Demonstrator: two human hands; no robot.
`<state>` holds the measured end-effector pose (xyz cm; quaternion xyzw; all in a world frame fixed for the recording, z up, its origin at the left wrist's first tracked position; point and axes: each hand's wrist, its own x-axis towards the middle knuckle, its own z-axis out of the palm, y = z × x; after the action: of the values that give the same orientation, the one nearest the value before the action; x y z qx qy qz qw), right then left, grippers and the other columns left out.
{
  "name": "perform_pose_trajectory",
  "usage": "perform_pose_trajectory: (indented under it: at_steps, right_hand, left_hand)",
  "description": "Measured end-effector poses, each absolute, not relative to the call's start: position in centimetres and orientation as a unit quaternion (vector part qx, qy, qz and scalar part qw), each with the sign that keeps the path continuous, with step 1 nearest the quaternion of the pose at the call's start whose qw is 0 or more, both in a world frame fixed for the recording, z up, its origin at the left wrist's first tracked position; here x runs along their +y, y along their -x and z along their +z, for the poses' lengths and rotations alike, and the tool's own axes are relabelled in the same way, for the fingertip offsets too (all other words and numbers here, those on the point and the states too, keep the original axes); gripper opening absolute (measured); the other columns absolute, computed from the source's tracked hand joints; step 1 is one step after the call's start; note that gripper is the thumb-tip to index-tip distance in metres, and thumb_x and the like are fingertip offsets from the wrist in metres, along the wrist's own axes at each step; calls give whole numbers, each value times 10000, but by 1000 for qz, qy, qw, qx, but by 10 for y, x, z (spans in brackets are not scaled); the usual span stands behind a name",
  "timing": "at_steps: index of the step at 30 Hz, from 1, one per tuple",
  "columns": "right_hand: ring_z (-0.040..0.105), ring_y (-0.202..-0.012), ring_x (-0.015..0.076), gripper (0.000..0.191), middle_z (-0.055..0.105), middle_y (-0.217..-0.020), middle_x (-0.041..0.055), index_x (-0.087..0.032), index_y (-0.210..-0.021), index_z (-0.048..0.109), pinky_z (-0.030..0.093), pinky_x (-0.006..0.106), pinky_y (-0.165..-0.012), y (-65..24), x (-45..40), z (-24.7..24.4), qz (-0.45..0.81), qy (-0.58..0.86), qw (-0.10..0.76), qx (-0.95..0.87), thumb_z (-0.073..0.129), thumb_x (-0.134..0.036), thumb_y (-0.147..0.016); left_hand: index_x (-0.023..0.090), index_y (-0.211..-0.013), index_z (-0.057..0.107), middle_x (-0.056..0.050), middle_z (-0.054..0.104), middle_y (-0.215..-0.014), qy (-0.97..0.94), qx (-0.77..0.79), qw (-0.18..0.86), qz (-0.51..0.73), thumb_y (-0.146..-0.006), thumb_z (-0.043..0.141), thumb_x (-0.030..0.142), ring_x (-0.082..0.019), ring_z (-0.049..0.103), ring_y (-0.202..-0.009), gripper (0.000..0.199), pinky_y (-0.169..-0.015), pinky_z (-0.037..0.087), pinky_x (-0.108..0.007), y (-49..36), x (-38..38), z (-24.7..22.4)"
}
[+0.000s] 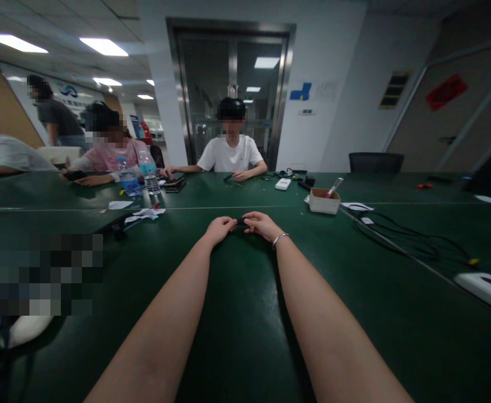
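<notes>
Both my arms reach out over the dark green table (241, 313). Between my hands is a small black object (241, 222), too small and dark to name. The fingers of my left hand (221, 229) pinch its left end. From the other side, my right hand (262, 225) has its thumb and fingers closed on the right end, and a silver bracelet (280, 239) circles that wrist. The fingers hide part of the object, which is held low over the tabletop or touching it; I cannot tell which.
Right of my hands stands a small open box (325, 202) near a white device (283, 183). Black cables (405, 235) trail towards a white device (486, 288). Two water bottles (148, 170) and paper scraps (144, 215) lie left. A person (231, 151) sits opposite.
</notes>
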<state>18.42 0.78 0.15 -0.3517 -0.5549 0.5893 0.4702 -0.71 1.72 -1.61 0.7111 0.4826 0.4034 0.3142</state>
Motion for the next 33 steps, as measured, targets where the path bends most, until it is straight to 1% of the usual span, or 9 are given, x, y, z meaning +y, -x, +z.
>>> perform_pose_trajectory:
  at_steps: [4,8,10,15,20,25,27,30,33]
  right_hand:
    - [493,-429,30,133,568,-566,-60,-128,-891,631,606,248,-648,-184,7,3,586,367,469,-550,686,-67,-786]
    - [490,-421,26,113,590,-599,-42,-124,-878,639,608,230,-607,-183,7,4,585,371,468,-548,694,-79,-790]
    - [487,-416,25,96,587,-595,-42,-124,-879,642,608,224,-594,-183,7,4,583,373,472,-546,681,-79,-803]
    - [491,-423,28,91,572,-570,-53,-128,-881,648,613,229,-605,-183,7,3,581,370,471,-551,678,-86,-806]
    - [491,-428,22,106,604,-627,-38,-130,-873,642,616,235,-608,-183,7,3,582,369,473,-549,695,-89,-791]
    - [478,-422,22,101,597,-624,-36,-124,-863,639,609,228,-585,-182,7,3,582,369,473,-549,687,-72,-792]
    - [481,-429,22,120,604,-636,-34,-126,-862,638,607,228,-586,-182,7,2,580,367,472,-553,701,-70,-777]
    - [480,-434,24,136,600,-633,-39,-131,-864,636,608,238,-599,-183,9,1,580,366,472,-554,713,-77,-766]
    - [470,-430,21,126,592,-633,-43,-134,-871,636,607,241,-603,-183,10,0,582,363,472,-554,709,-95,-776]
  left_hand:
    - [155,-846,643,-33,653,-767,-700,470,324,429,-734,644,327,-153,585,-707,205,-718,443,-293,4,10,-11]
    - [168,-867,599,-10,641,-772,-688,464,333,446,-654,708,218,-131,571,-675,245,-693,451,-279,0,4,-7]
    - [175,-861,586,-1,630,-756,-688,458,335,452,-648,719,237,-128,564,-666,259,-682,448,-275,-1,2,-7]
    - [170,-855,581,-27,637,-760,-672,448,373,457,-738,648,385,-148,590,-705,253,-698,454,-294,0,3,-7]
    - [166,-875,606,-50,649,-905,-678,439,335,486,-654,732,298,-138,585,-743,287,-725,468,-290,2,5,-8]
    - [157,-960,603,-57,660,-844,-651,439,389,482,-754,654,344,-161,618,-753,283,-708,478,-308,0,6,-8]
    - [159,-977,605,-48,657,-821,-653,436,383,486,-738,673,301,-158,619,-745,286,-722,483,-313,0,6,-7]
    - [156,-982,613,-60,664,-876,-659,421,373,500,-669,738,239,-159,626,-803,348,-783,485,-320,0,5,-6]
    - [155,-1026,609,-78,674,-916,-647,432,392,491,-733,689,278,-170,639,-832,328,-760,489,-312,-1,5,-6]
